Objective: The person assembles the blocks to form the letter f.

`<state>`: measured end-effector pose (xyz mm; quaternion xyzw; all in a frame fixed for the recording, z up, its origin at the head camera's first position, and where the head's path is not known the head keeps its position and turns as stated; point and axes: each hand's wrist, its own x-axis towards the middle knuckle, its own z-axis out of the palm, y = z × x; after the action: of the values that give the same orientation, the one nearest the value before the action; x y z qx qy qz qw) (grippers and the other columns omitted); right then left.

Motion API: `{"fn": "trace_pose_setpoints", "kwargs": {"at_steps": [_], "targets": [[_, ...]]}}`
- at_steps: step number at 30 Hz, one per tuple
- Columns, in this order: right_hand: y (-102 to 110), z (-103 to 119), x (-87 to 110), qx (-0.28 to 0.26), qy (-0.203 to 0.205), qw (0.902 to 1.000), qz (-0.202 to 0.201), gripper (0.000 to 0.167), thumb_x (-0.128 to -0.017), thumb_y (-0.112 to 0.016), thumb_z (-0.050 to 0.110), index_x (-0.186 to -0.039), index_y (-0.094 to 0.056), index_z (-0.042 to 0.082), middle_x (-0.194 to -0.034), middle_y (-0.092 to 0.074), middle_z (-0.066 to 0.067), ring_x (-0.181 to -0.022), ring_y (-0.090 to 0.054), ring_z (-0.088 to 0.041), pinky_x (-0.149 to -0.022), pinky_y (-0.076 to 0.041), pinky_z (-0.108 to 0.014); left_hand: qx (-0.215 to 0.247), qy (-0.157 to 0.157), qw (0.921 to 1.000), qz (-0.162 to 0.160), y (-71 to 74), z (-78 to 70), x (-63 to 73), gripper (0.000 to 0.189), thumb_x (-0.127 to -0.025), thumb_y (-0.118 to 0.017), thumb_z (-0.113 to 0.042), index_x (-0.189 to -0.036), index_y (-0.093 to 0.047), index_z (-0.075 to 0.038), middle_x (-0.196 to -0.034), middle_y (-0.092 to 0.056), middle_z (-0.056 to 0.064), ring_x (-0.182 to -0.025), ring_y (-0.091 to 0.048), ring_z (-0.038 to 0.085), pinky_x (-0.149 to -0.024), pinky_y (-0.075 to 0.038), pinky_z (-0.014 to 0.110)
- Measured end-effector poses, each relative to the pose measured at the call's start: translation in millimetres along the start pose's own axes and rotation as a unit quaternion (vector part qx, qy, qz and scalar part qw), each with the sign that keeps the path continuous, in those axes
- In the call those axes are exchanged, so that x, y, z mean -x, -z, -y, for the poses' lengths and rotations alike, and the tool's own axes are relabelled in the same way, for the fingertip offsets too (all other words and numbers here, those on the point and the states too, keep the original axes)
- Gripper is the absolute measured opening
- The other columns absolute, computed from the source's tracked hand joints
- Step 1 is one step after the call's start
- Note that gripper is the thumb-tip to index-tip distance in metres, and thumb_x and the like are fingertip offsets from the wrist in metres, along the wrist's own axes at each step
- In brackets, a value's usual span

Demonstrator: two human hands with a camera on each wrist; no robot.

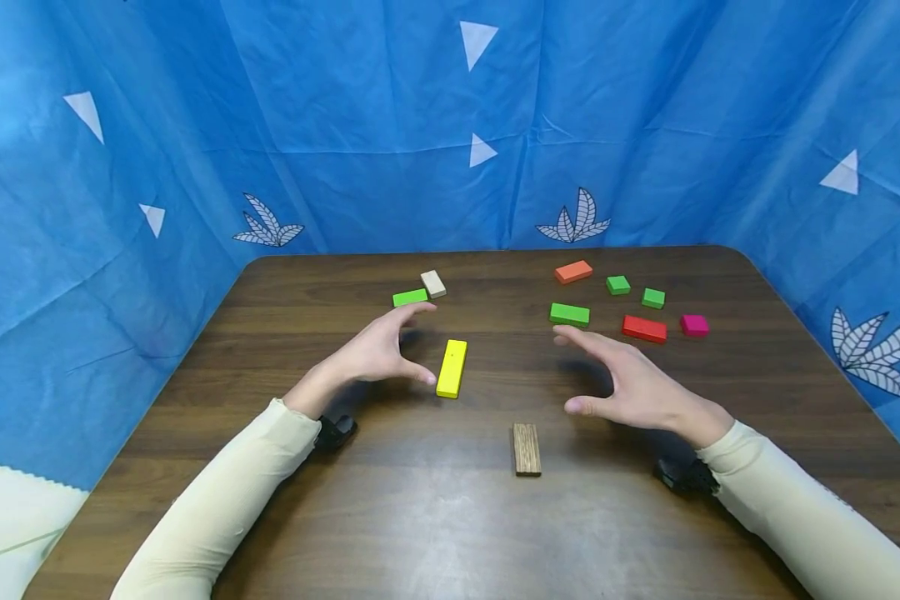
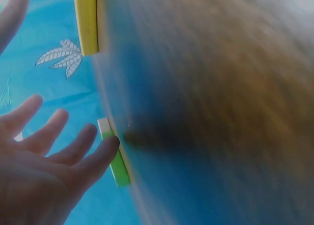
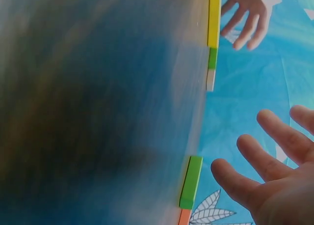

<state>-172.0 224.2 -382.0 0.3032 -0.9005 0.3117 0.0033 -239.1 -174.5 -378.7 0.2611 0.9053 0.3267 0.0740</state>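
My left hand (image 1: 375, 348) hovers over the table with thumb and fingers spread apart, holding nothing. Just right of its thumb lies a long yellow block (image 1: 452, 368). Beyond its fingertips are a light green block (image 1: 409, 297) and a small cream block (image 1: 433, 284). My right hand (image 1: 637, 382) is also above the table, fingers apart and nothing between them. A green block (image 1: 569, 314) lies just past its fingertips. Nearer the front, between the hands, is a dark striped wooden block (image 1: 527, 450). In the left wrist view the fingers (image 2: 78, 146) are spread out.
Toward the back right lie an orange block (image 1: 573, 272), two small green blocks (image 1: 618, 285), a red block (image 1: 644, 328) and a magenta block (image 1: 694, 325). A blue patterned cloth (image 1: 390, 192) hangs behind the brown wooden table (image 1: 420, 517).
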Motion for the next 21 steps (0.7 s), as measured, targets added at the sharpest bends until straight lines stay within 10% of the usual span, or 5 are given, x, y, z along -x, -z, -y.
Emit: {"fn": "trace_pose_setpoints", "kwargs": {"at_steps": [21], "targets": [[-24, 19, 1.9, -0.110, 0.008, 0.9928, 0.045, 0.088, -0.084, -0.087, 0.034, -0.158, -0.041, 0.020, -0.150, -0.056, -0.007, -0.134, -0.057, -0.026, -0.106, -0.052, -0.052, -0.017, 0.009, 0.9968, 0.077, -11.5, 7.3, -10.8, 0.121, -0.065, -0.098, -0.043, -0.161, -0.033, -0.011, -0.165, -0.038, 0.007, -0.153, -0.030, 0.032, -0.124, -0.031, 0.052]]}}
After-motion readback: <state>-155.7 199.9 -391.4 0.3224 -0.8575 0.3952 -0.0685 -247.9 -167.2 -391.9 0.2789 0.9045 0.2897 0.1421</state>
